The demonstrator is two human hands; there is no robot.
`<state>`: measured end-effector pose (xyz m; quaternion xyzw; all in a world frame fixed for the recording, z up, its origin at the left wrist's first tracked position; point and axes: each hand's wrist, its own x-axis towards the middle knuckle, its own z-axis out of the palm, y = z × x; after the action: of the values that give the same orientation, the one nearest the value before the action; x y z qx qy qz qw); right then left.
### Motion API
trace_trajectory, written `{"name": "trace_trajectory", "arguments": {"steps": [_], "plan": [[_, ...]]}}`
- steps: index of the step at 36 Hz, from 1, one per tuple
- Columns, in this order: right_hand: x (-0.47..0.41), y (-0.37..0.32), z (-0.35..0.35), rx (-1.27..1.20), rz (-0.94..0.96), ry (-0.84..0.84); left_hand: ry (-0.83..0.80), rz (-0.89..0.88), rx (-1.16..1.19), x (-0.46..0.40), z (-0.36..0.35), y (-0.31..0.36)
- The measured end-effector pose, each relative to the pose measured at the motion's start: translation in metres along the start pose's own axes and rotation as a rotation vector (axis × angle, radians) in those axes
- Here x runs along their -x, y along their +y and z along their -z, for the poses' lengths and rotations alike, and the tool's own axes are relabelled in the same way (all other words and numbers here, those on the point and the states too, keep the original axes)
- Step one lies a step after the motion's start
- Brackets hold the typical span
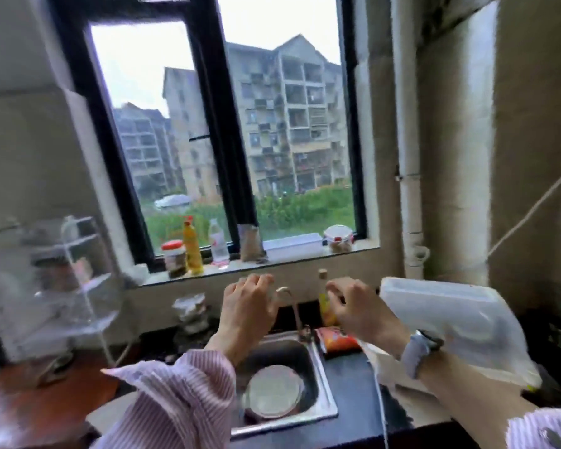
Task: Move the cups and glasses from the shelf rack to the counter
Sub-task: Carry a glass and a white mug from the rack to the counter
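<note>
Both my hands hang in the air above the sink point(318, 377), holding nothing. My left hand point(246, 306) has its fingers loosely bent, knuckles up, in front of the tap point(292, 306); my right hand point(357, 306) is the same, relaxed and unclenched, with a watch point(420, 350) on its wrist. They sit near each other with the tap showing between them.

What I am after is the shelf rack point(75, 286), far over on my left, well apart from either hand. It is a white tiered frame and very blurred. Clear glassware point(49, 280) seems to crowd its tiers, but I cannot tell single cups or glasses apart, nor how many there are.

Below the rack lies a reddish-brown surface point(36, 400). The dark table point(353, 384) runs right of the sink, where an orange packet point(340, 343) and a white plastic bag point(460, 325) take up much of the room, the bag just beside my right forearm. A round plate point(272, 392) lies in the sink. Bottles and jars line the window sill point(272, 265) beyond my fingers.
</note>
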<state>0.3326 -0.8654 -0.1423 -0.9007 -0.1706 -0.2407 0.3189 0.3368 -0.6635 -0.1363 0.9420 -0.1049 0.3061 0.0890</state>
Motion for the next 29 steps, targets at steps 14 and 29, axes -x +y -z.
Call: {"name": "trace_trajectory", "arguments": {"steps": [14,29], "plan": [[-0.081,-0.285,-0.224,-0.211,0.438,-0.271,0.134,0.473,-0.23,0.105,0.163,-0.313],[-0.266,-0.425,-0.413,-0.324,0.547,-0.295,0.206,0.56,-0.267,0.019,0.187,-0.563]]}}
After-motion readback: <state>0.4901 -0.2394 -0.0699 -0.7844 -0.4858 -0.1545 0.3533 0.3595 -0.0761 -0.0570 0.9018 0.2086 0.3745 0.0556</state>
